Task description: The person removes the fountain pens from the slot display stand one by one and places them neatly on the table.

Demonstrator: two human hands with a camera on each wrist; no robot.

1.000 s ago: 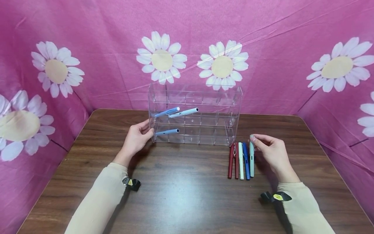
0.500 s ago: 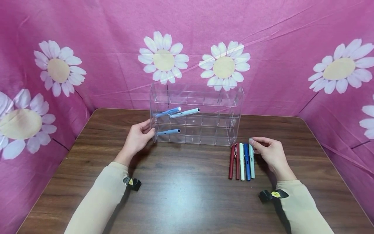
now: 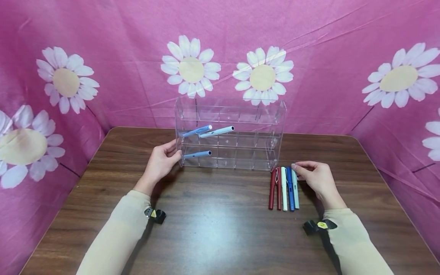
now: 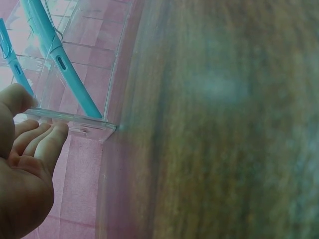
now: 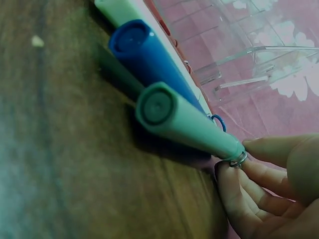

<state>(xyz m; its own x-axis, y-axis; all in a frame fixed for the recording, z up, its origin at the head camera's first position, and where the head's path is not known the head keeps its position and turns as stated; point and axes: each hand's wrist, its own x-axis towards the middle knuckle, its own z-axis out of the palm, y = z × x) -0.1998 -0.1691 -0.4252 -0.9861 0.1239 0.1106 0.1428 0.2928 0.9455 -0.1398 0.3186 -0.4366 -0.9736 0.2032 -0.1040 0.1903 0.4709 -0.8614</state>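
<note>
My left hand [image 3: 160, 163] grips the left side wall of a clear acrylic pen rack [image 3: 227, 163], thumb on one face and fingers on the other, as the left wrist view shows. Two blue pens lean in the rack's middle tier, a darker one [image 3: 196, 131] and a light blue one [image 3: 217, 132]. Another blue pen [image 3: 197, 154] sits in the lower tier at the left. With thumb and fingertips, my right hand [image 3: 317, 179] pinches the clip end of a pale green pen [image 5: 192, 124]. That pen lies rightmost in a row, beside a dark blue pen [image 3: 290, 191].
Left of the dark blue pen lie a mint-white pen [image 3: 283, 191] and two dark red pens, one [image 3: 279, 193] next to the other [image 3: 272, 193]. The row lies on a brown wooden table [image 3: 213, 229], near the rack's right front corner. Pink flowered cloth [image 3: 137, 76] hangs behind.
My right hand has moved a little left and down, bringing the pale green pen closer to the dark blue one. My left hand keeps its grip on the rack.
</note>
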